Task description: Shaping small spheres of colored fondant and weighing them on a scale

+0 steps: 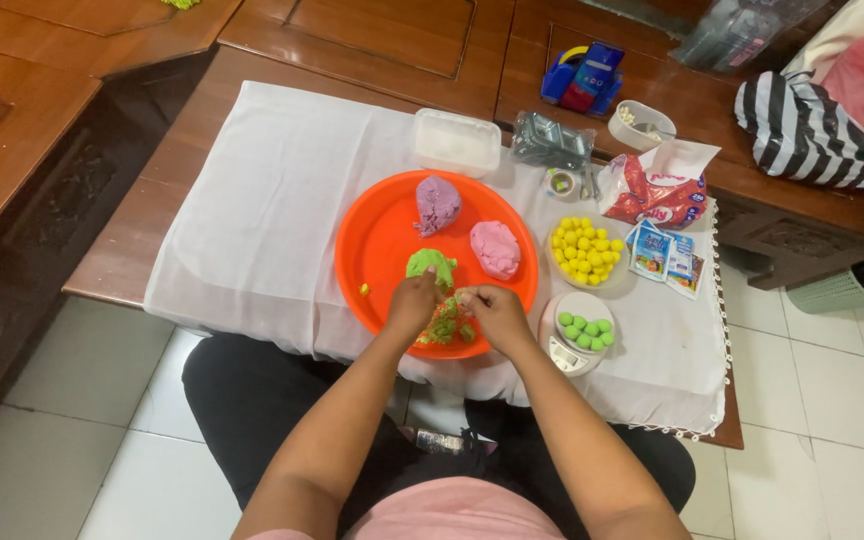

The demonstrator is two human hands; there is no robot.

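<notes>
1. Tiled floor, dark wooden counter (pixel 132 245) w/ a white cloth (pixel 272 200) over it, centre of frame; you sit at its near edge.
2. Orange tray (pixel 377 240) sits mid-cloth. On it: purple dough lump (pixel 437 205) at the top, pink dough lump (pixel 495 248) to the right, green dough lump (pixel 430 264) lower centre.
3. Key relation: the green lump lies just above your left hand (pixel 413 303), touching or nearly so. Left is the nearer hand; right hand (pixel 495 312) is off to the lump's lower right.
4. Between both hands, at the tray's near rim: a small green piece w/ orange bits (pixel 444 325).
5. Grips: both hands curled, fingertips pinching at that piece; can't tell how firmly.
6. Pose: forearms come up from bottom of frame, converging, wrists low over the tray.
7. Right of tray: bowl of yellow balls (pixel 584 250); green balls on a small scale (pixel 584 330).
</notes>
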